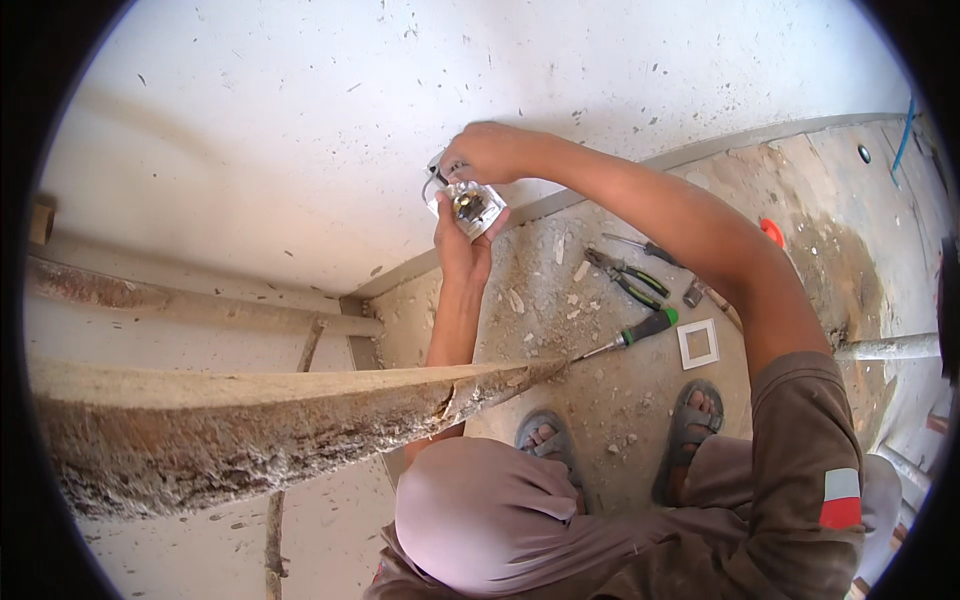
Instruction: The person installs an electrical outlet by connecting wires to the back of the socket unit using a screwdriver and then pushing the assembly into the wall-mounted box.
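Head view | left hand (464, 254) grips square electrical wall fitting (470, 207) by its edges, close to wall (300, 130) | I see right hand (490, 151) just beyond it, fingers curled; can't tell if they pinch anything | fitting sits picture-below right fingertips, no clear long axis
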`<action>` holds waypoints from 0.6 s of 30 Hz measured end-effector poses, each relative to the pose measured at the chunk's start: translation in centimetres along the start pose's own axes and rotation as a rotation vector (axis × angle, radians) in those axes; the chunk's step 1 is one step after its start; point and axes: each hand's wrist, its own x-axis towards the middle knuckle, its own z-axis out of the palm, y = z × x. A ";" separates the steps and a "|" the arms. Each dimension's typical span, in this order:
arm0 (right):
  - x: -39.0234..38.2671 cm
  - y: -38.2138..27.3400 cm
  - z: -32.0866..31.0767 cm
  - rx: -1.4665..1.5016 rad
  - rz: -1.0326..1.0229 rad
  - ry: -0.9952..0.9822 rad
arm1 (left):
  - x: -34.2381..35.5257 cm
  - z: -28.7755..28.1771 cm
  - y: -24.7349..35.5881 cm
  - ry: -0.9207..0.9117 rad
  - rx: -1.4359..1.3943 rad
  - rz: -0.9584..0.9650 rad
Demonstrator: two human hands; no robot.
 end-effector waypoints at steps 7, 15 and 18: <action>-0.3 -1.1 -0.6 -0.035 -0.042 -0.029 | 0.1 -0.8 0.9 0.012 0.066 0.083; 0.3 -0.5 -1.6 -0.050 -0.124 -0.163 | 0.4 -0.4 1.8 0.037 0.324 0.052; 0.5 -0.7 -1.7 -0.105 -0.104 -0.205 | 0.5 -0.2 1.9 0.030 0.347 0.036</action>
